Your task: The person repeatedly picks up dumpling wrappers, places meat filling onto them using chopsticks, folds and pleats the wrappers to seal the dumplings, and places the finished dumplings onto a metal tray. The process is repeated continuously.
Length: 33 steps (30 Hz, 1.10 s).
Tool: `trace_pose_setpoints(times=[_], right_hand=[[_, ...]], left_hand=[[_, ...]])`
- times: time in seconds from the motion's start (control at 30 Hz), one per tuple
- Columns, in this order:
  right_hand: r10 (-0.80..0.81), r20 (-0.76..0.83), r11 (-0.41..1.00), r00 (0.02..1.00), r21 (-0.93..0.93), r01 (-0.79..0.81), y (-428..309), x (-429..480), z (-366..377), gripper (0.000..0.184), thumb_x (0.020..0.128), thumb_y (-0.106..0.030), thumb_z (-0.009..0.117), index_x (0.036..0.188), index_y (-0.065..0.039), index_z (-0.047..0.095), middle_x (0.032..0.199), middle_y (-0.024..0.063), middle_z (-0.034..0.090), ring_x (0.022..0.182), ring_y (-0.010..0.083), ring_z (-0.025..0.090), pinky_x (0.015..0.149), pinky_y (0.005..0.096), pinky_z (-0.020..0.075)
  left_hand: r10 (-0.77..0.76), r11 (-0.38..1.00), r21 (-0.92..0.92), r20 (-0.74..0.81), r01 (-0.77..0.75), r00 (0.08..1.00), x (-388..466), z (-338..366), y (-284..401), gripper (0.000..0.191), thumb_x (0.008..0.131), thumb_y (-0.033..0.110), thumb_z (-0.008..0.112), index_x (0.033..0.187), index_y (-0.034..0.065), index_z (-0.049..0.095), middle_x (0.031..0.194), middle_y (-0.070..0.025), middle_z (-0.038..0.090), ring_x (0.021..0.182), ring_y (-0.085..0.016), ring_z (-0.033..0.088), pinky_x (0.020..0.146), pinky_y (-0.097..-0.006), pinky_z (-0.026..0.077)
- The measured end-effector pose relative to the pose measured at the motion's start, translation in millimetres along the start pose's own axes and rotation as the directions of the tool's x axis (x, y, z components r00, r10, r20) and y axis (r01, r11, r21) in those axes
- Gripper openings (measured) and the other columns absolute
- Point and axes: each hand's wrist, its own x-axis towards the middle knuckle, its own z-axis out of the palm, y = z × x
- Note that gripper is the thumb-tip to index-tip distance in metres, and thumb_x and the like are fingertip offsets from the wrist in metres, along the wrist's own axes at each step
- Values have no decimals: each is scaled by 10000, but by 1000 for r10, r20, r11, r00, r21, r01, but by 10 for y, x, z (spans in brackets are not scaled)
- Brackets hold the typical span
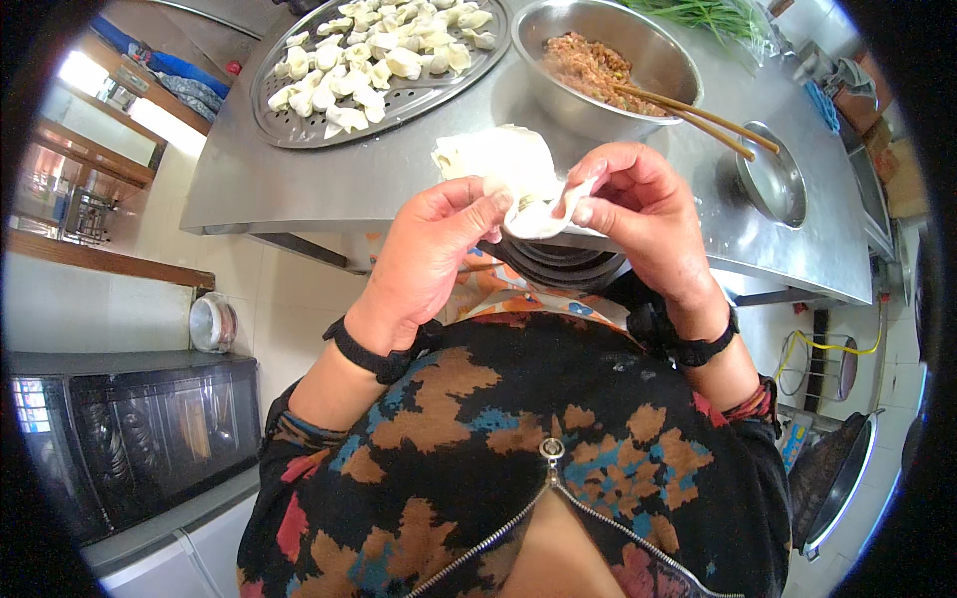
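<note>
Between my two hands is a folded dough wrapper [537, 223], held in the air near the table's front edge. My left hand [441, 239] pinches its left end with thumb and forefinger. On the other end, the thumb and fingers of my right hand [643, 205] are closed. Whether filling lies inside the fold is hidden. Just beyond my fingers, a stack of pale dough wrappers [497, 153] rests on the steel table [314, 187]. Past it stands a steel bowl [534, 45] of minced meat filling [587, 63], with wooden chopsticks [699, 119] leaning over its rim.
Many folded dumplings [374, 56] lie on a round perforated metal tray [299, 134] at the back left. A small steel bowl [774, 176] sits on the right. Green leafy stalks [706, 19] lie in clear plastic at the far right. A dark cabinet [161, 441] stands at lower left.
</note>
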Motion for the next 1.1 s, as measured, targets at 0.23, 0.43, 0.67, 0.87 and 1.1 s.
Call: trace_pose_setpoints(times=[0.23, 0.43, 0.67, 0.87, 1.1], right_hand=[[-92, 160, 806, 983, -568, 168, -135, -21, 53, 356, 783, -4, 787, 1101, -21, 628, 971, 35, 672, 831, 104, 640, 768, 259, 537], [25, 130, 861, 991, -507, 45, -44, -17, 72, 385, 783, 7, 779, 1127, -20, 608, 922, 15, 639, 816, 90, 607, 769, 249, 527], [179, 85, 896, 980, -426, -127, -34, -43, 68, 373, 791, -24, 753, 1132, -48, 604, 835, 0, 627, 765, 86, 600, 730, 247, 517], [248, 118, 968, 961, -5, -250, -134, -39, -69, 335, 880, 8, 688, 1191, -18, 568, 1009, 29, 629, 976, 95, 598, 861, 251, 508], [306, 54, 942, 950, -161, -294, -235, -147, -77, 322, 888, -1, 687, 1190, -11, 576, 997, 44, 658, 925, 107, 628, 843, 256, 518]], left_hand=[[131, 856, 498, 50, -138, 990, -35, 58, -66, 154, 948, 134, 651, 913, -16, 652, 767, 5, 628, 724, -58, 540, 658, -225, 456], [151, 878, 452, 51, -158, 987, -69, 159, -51, 181, 1000, 111, 549, 935, -34, 635, 831, -27, 625, 741, -99, 594, 696, -246, 495], [127, 760, 598, 247, -255, 961, -42, 123, -22, 225, 758, 102, 824, 857, 1, 648, 864, -19, 567, 769, -100, 537, 690, -255, 449], [122, 832, 515, 193, -206, 974, -105, 46, 80, 90, 848, 32, 713, 906, -20, 669, 994, -52, 622, 929, -136, 579, 845, -269, 462], [271, 954, 157, -95, -255, 958, -5, -161, 74, 100, 956, 27, 587, 999, -37, 650, 1033, -57, 646, 901, -119, 609, 797, -261, 510]])
